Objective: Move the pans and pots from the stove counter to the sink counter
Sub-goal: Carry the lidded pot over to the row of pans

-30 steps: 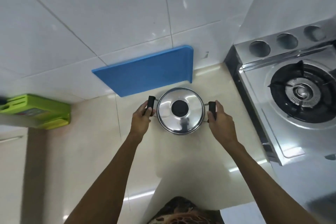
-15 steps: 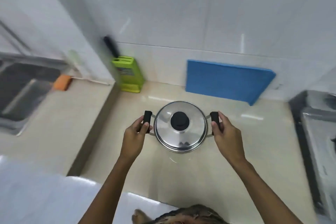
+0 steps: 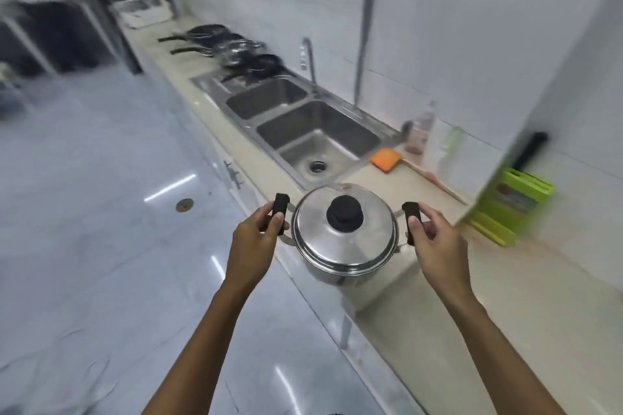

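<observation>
Over the counter edge, left hand (image 3: 251, 239) and right hand (image 3: 435, 242), each grip closed on lidded pot (image 3: 344, 239) handles

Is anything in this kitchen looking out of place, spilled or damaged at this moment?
Nothing stands out. The lid sits level on the steel pot, which the left hand and right hand hold by its black handles. The sink looks empty and dry. The far pans are too blurred to judge.

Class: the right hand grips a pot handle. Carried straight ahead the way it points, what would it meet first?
Probably the orange sponge by the sink; right hand is raised, so depth is unclear.
</observation>
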`<action>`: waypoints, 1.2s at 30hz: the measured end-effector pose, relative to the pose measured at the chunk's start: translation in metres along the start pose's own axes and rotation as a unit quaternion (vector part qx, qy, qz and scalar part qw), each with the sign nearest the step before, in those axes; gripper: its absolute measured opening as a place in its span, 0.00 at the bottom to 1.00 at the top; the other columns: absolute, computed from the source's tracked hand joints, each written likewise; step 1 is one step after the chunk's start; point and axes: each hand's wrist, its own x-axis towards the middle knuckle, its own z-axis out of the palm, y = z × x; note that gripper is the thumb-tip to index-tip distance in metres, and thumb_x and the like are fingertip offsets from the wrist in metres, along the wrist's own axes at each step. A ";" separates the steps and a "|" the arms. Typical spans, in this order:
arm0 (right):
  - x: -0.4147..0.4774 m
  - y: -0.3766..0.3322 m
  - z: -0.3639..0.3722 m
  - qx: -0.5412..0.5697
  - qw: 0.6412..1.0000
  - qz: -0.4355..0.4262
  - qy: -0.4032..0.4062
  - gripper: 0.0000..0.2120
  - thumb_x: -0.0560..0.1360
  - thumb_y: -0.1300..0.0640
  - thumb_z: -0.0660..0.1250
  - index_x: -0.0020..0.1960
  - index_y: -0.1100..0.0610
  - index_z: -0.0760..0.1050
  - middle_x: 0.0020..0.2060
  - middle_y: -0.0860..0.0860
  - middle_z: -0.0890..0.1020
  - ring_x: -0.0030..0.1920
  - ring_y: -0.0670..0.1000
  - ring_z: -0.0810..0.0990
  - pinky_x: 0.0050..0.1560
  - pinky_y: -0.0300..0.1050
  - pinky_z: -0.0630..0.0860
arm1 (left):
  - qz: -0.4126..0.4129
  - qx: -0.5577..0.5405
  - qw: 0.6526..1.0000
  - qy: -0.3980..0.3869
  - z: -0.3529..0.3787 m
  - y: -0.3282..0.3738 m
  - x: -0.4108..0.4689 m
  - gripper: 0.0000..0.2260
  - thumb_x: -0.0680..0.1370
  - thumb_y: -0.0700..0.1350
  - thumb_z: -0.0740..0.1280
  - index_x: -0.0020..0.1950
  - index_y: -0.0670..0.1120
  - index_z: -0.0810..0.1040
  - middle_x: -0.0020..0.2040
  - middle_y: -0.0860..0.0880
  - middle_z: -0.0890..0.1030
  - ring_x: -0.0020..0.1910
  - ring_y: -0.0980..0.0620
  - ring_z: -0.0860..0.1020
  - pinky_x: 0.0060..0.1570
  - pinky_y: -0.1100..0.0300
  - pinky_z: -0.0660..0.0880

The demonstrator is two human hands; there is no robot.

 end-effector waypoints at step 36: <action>0.419 -0.294 0.801 0.028 0.997 0.033 -0.058 0.08 0.80 0.53 0.65 0.56 0.49 0.82 0.36 0.45 0.87 0.35 0.41 0.85 0.36 0.35 0.77 | -0.112 -0.046 0.992 0.041 -0.455 -0.301 0.742 0.13 0.83 0.47 0.65 0.67 0.49 0.81 0.44 0.52 0.88 0.46 0.60 0.84 0.54 0.51 0.80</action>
